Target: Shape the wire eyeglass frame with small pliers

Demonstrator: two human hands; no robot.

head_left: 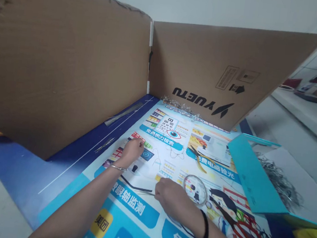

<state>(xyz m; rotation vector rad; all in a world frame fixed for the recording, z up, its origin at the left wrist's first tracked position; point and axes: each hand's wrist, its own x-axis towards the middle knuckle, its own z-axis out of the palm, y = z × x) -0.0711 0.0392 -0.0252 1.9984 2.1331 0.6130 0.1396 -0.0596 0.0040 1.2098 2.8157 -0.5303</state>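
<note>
My left hand (133, 150), with a thin bangle at the wrist, is closed above the printed poster (152, 172). My right hand (170, 196), a black band on its wrist, is closed as well, lower and to the right. Whatever the fingers of either hand hold is too thin or too hidden to make out. Bent thin wire (157, 161) lies on the poster between and beyond the hands. Right of my right hand is a clear ring-shaped roll (184, 183). Yellow-handled pliers (199, 162) lie farther up, and a red-handled cutting tool (236, 229) is at the lower right.
Two tall cardboard panels (76, 60) meet in a corner at the back. A teal box (257, 183) on the right holds a tangle of silvery wire (278, 182). Thin straight strands (104, 144) lie at the left, and crinkled clear scraps (177, 105) along the back panel.
</note>
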